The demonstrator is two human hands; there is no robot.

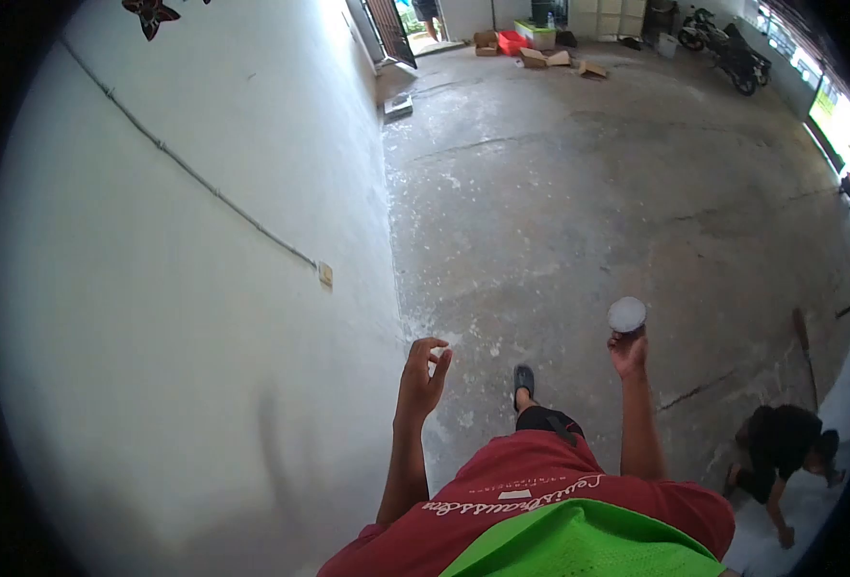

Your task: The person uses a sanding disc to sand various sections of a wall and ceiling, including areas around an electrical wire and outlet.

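My right hand (629, 354) is held out over the floor, fingers closed from below around a round white bulb-like thing (627, 314). Its pale top faces up and stands clear of my fingertips; the lower part is hidden in the grip. My left hand (423, 377) is raised near the white wall (204, 317), touching nothing. Its fingers bend loosely, with a gap between thumb and forefinger, and no object shows in it.
A switch box (325, 275) ends a conduit (194, 175) on the left wall. Low at right, a person (781, 447) crouches by a long-handled tool (806, 356). Cardboard boxes (533, 59), a red container (512, 42) and motorcycles (733, 58) stand far back on the concrete floor (540, 192).
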